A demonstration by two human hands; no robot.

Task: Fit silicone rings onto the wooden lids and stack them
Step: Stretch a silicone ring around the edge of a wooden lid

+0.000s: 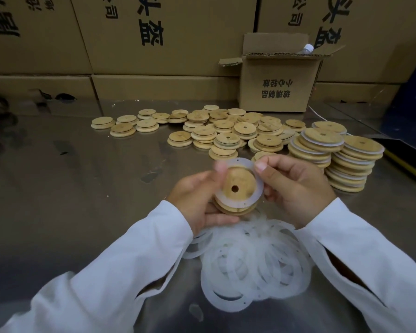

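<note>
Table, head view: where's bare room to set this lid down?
The widest bare steel is the left part of the table, bordered by the loose lids behind and the left sleeve in front. Crowded: the ringed stacks at right, and the ring pile between the sleeves.

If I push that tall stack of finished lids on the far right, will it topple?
Probably it would shear or spill: the stack of finished lids leans, with lids offset. The table looks smooth, so the base may slide first. White rings between lids might add friction.
</note>
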